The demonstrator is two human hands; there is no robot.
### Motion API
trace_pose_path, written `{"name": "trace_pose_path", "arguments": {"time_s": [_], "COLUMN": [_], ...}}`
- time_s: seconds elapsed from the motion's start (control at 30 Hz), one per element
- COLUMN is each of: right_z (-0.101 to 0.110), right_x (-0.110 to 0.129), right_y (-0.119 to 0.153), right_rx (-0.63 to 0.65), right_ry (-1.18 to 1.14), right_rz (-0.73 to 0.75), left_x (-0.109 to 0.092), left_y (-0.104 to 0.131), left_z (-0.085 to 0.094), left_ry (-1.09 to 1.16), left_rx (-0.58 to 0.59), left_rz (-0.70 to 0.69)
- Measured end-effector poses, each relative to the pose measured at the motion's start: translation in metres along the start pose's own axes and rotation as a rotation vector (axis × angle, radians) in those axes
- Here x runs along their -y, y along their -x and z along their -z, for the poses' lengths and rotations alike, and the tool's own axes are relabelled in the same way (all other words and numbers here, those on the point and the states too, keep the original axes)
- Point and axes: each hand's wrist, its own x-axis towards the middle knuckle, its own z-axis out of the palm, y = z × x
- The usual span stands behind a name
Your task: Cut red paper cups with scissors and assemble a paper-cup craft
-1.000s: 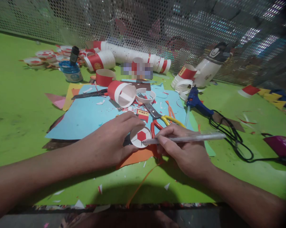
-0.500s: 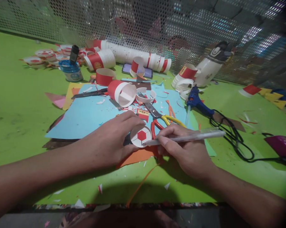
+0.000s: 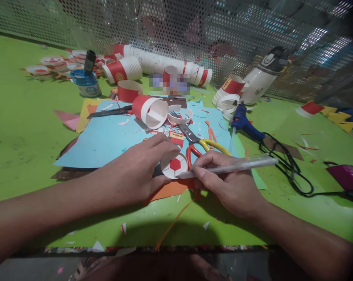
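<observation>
Between the thumb and fingers of my left hand is a round white paper cup base with a red hexagon in its middle and dark lines running out to the rim. My right hand grips a pen with a clear barrel, its tip touching the lower edge of the white disc. Just beyond the hands lie scissors with red and yellow handles. A cut red and white paper cup rests on its side on the light blue paper. Orange paper lies under my hands.
Behind stand a blue-lidded jar, a long row of nested paper cups and a white bottle. To the right are a blue glue gun with its black cord and a magenta object. Paper scraps litter the green table.
The view has shifted very slightly. Both hands keep their hold, and the pen tip stays at the disc's lower edge, where the dark line looks a little longer.
</observation>
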Motion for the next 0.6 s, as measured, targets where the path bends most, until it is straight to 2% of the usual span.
{"name": "trace_pose_path", "arguments": {"time_s": [0.27,0.6], "right_z": [0.0030,0.0031], "right_x": [0.0019,0.0007], "right_y": [0.0007,-0.0003], "right_rx": [0.037,0.023], "right_ry": [-0.009,-0.031], "right_rz": [-0.002,0.016], "left_x": [-0.0026,-0.0027], "left_y": [0.0006,0.0004], "left_z": [0.0019,0.0000], "left_ry": [0.003,-0.011], "left_rx": [0.014,0.008], "left_rz": [-0.016,-0.054]}}
